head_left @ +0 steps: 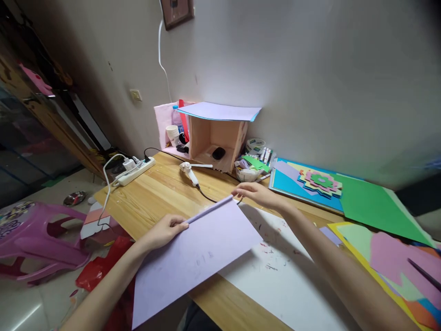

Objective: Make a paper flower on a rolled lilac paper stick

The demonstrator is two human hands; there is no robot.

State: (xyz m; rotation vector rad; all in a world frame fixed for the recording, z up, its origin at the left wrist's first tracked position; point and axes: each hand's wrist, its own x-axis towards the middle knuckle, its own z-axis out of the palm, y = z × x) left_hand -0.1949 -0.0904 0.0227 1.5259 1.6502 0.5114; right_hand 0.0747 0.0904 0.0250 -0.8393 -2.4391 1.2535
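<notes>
A sheet of lavender paper (203,262) is held at a slant over the front of the table, its far edge rolled into a narrow tube. My left hand (167,231) grips the left end of that roll, thumb on top. At the roll's right end, my right hand (257,193) pinches the corner between thumb and fingers. Faint marks show on the lavender surface. Under its right side lies a large white sheet (285,276) with small dark and reddish marks. Beyond the roll sits a white glue gun (189,174) on a black cord.
An open wooden box (217,138) stands against the wall. Right of it are a bowl of paper scraps (248,172) and a layered paper flower (320,180). Coloured sheets (386,207) cover the right. A power strip (135,171) lies left; a pink stool (41,234) stands on the floor.
</notes>
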